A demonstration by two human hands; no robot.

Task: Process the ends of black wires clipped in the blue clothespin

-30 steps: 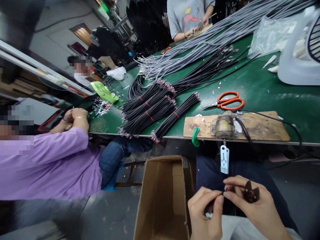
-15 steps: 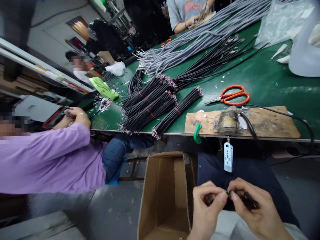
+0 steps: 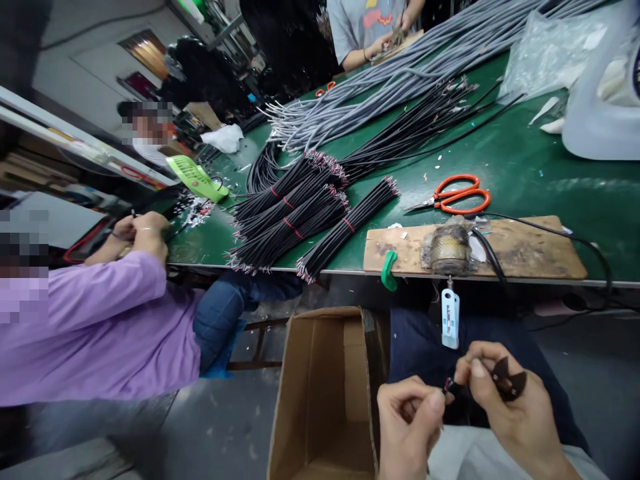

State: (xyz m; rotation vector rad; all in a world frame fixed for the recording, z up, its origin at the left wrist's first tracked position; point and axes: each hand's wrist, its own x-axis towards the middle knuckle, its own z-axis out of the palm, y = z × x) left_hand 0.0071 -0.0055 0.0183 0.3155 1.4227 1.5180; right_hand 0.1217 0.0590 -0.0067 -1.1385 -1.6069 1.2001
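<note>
My left hand pinches thin wires at the end of a short black cable, with red and white showing at its tip. Close by on the right, my right hand is closed, thumb and forefinger near that cable. A dark brown notched piece with small shiny spots sticks out between its fingers; its kind is unclear. Both hands are above my lap. Just beyond them hangs a light blue clip-like piece below a round metal part on a wooden board.
On the green table lie orange-handled scissors, tied black cable bundles and long grey cables. A green hook-like piece sits at the board's edge. A cardboard box stands left of my legs. A person in purple works at left.
My hands have moved slightly apart, showing the red and white wires between them. My right hand has turned, so more of the dark piece shows. The whole view has shifted slightly.
</note>
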